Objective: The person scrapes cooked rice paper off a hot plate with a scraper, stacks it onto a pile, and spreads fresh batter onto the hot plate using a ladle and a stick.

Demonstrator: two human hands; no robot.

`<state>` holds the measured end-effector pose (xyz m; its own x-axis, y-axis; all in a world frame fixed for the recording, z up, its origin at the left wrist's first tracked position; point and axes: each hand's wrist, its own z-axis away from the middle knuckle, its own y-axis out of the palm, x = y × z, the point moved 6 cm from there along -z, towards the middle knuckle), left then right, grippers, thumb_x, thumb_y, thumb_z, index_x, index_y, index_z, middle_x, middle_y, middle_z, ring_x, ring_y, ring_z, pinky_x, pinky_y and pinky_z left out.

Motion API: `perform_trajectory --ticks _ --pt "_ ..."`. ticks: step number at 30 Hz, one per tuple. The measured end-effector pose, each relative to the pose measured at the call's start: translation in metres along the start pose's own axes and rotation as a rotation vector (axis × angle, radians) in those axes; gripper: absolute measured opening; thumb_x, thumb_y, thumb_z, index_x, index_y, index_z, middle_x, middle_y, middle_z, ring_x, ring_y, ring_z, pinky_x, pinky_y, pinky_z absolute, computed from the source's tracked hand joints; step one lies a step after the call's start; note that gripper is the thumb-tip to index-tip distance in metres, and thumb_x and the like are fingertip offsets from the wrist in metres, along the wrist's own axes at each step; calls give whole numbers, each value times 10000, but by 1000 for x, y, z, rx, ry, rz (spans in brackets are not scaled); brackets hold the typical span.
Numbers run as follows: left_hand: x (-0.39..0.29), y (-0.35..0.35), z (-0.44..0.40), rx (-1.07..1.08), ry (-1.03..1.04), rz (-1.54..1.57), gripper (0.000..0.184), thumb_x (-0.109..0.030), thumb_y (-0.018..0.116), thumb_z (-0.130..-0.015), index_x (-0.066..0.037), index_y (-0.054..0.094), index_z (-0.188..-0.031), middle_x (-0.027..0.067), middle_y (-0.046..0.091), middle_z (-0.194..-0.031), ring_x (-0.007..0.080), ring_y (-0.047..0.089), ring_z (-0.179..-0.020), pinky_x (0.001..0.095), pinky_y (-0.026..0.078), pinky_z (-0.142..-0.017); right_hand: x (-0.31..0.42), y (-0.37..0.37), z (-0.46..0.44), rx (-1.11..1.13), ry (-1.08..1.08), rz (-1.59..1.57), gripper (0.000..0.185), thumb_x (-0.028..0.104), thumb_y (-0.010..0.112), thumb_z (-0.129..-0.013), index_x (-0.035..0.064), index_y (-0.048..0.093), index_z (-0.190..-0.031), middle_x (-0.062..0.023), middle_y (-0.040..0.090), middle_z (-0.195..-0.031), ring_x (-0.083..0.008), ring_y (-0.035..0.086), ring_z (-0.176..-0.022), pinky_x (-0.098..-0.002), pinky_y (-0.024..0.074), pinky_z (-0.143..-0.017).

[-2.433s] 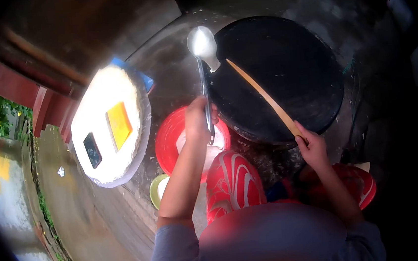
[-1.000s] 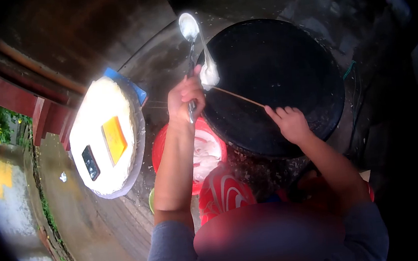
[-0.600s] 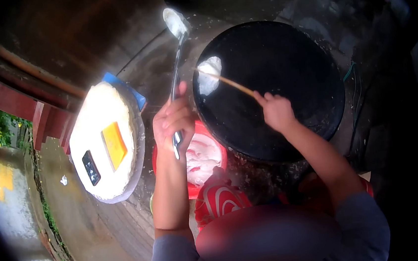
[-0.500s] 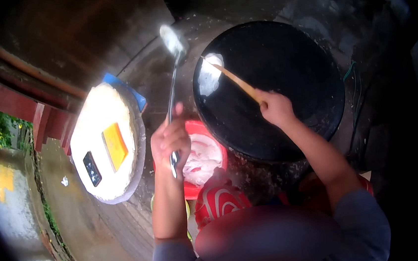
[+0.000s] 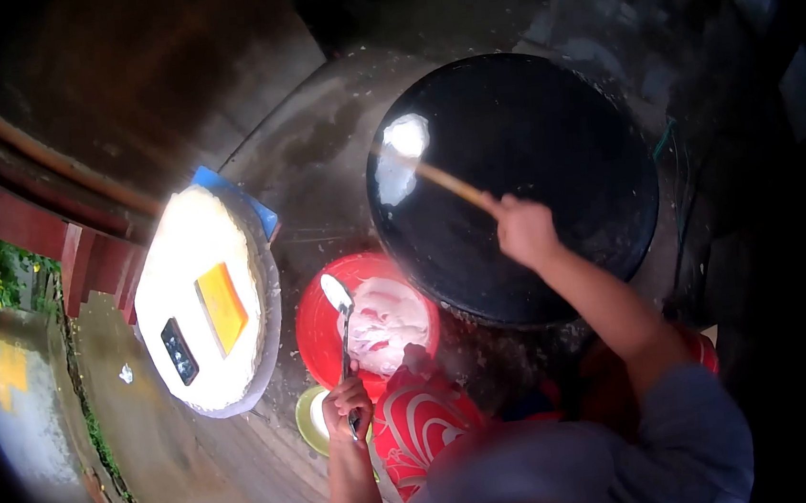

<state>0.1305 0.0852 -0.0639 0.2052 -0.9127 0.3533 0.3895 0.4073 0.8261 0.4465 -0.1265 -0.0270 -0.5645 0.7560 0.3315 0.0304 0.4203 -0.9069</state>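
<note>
My left hand is wrapped round the handle of a metal ladle, whose white-coated bowl is over the left part of a red basin. Pale, thick batter fills much of that basin. My right hand grips a wooden spatula, its far end blurred by motion over a white batter patch. That patch lies near the left edge of a round black griddle.
At the left, a round stack of white sheets carries a yellow block and a dark phone-like object. Beside it is something blue. A green bowl sits near my left hand.
My left hand has come down and back with the ladle, from beside the griddle to the red basin. White batter now lies on the griddle, with my right hand's spatula at it.
</note>
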Motion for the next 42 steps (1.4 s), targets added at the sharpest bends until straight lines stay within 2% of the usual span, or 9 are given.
perform_trajectory --ticks 3,5,11,15,19,25,27,35,42 --pt "-11 -19 5 -35 -3 100 371 -36 312 -889 145 371 -1208 35 430 -659 105 425 -498 220 397 -448 -21 -10 -29 -51 77 165 436 75 582 -706 157 597 -1134 -89 593 -818 -254 605 -702 -357 497 -615" --pt "-19 -30 6 -36 -43 116 375 -35 310 -878 155 383 -1193 45 429 -674 123 423 -516 239 386 -472 -30 18 -19 32 308 -380 428 98 581 -710 176 598 -1131 -92 600 -832 -267 609 -734 -359 502 -655" --pt "-24 -44 3 -23 -76 129 377 -21 299 -884 153 368 -1211 43 413 -684 128 411 -545 247 390 -492 -25 3 -47 -56 44 245 436 91 557 -712 159 580 -1142 -104 573 -793 -281 597 -683 -382 480 -569" --pt "-22 -40 5 -57 -34 86 305 -14 302 -884 137 416 -1123 50 421 -686 141 427 -550 255 398 -493 -34 16 -23 -61 330 -206 373 137 568 -723 180 613 -1091 -102 607 -813 -270 613 -787 -376 501 -677" --pt "-23 -45 4 -75 -32 74 295 -15 302 -884 133 417 -1112 50 420 -684 141 426 -549 255 398 -493 -19 13 -10 -37 9 78 413 126 582 -704 153 598 -1116 -89 561 -796 -271 600 -712 -391 487 -612" --pt "-26 -45 1 -82 -42 56 281 -17 303 -884 128 417 -1096 49 420 -680 140 425 -547 254 397 -492 -52 13 -35 -51 434 -264 428 159 607 -695 170 603 -1122 -84 619 -924 -253 620 -825 -363 502 -716" --pt "-25 -46 -1 -81 -38 52 277 -18 303 -884 127 418 -1091 49 419 -679 140 425 -547 254 397 -491 -3 4 -29 -60 143 -65 447 164 593 -704 170 573 -1150 -89 612 -957 -273 617 -850 -381 499 -735" --pt "-25 -49 -2 -102 -44 25 259 -21 304 -885 120 419 -1069 49 419 -674 138 424 -544 253 397 -490 -60 7 -33 -21 449 -61 486 151 568 -737 135 505 -1218 -117 594 -939 -289 610 -829 -396 500 -720" --pt "-25 -47 -6 -124 -35 -1 244 -24 305 -886 115 420 -1051 49 418 -669 138 423 -542 252 397 -489 -92 -6 -42 -48 341 209 508 147 583 -720 129 500 -1221 -107 581 -922 -291 611 -782 -383 502 -649"
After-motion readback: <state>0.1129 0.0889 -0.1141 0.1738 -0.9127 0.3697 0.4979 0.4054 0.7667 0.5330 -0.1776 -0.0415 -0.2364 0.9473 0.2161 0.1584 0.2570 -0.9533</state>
